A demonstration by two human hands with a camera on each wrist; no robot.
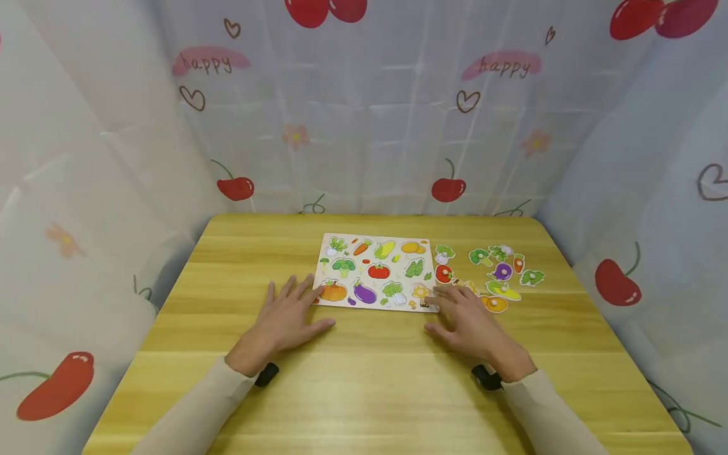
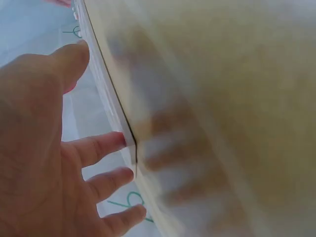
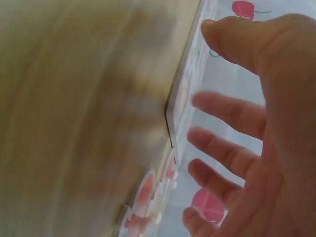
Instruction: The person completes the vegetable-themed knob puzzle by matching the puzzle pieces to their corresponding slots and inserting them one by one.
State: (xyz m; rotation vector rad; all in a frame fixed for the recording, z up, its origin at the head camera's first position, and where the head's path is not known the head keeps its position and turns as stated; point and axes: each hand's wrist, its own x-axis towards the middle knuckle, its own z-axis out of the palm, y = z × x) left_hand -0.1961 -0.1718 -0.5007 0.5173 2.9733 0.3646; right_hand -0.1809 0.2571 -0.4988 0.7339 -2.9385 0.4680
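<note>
A pale puzzle board printed with vegetables lies flat on the table. My left hand spreads its fingers at the board's near left corner, the index fingertip over the edge beside the pumpkin picture. In the left wrist view, the left hand has an index fingertip right at the board's edge. My right hand has relaxed fingers at the near right corner, by the mushroom picture. Its fingers partly cover loose pieces there. The right wrist view shows the right hand holding nothing.
Loose knobbed vegetable pieces lie right of the board, among them a tomato, a bok choy, a broccoli, an eggplant and a corn. Cherry-patterned curtains surround the wooden table.
</note>
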